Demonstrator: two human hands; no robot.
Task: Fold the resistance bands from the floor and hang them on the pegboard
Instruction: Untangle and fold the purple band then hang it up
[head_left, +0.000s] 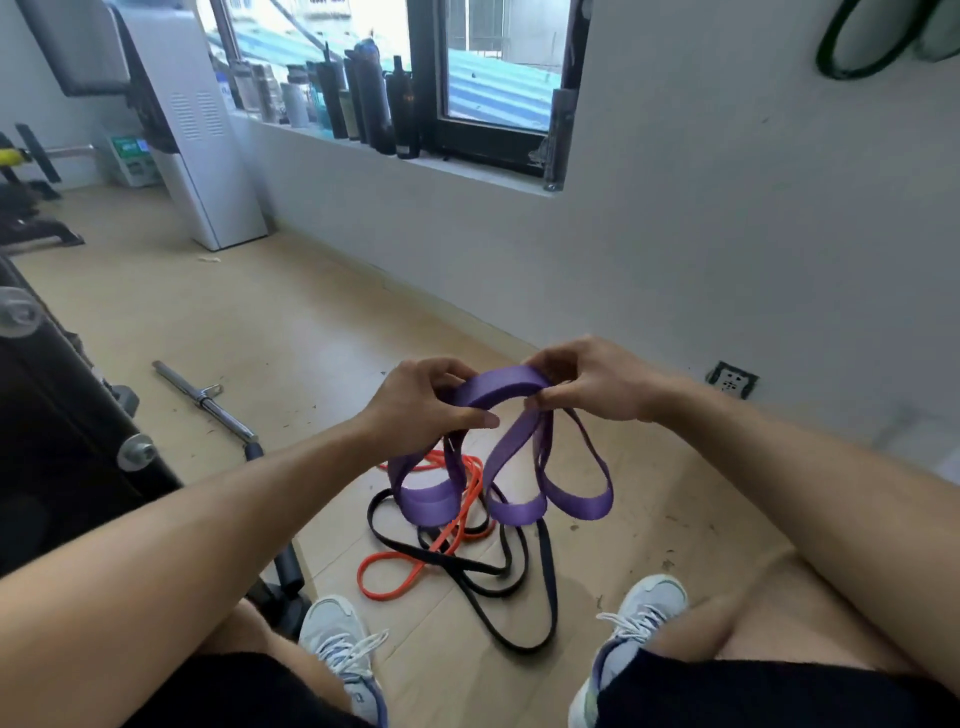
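A wide purple resistance band (501, 387) is held up in front of me, folded into several loops that hang down above the floor. My left hand (423, 402) grips its left end with curled fingers and thumb. My right hand (587, 379) pinches the right end of the gathered top. On the floor below lie a thin orange band (410, 564) and a black band (545, 577), tangled together between my two shoes. A dark green band (831, 62) hangs on the wall at the top right; the pegboard itself is not visible.
A metal bar (202, 397) lies on the floor to the left, beside black gym equipment (57, 426). Bottles (363, 98) line the window sill. A white cabinet (202, 150) stands at the back left. A wall socket (732, 380) sits low on the right wall.
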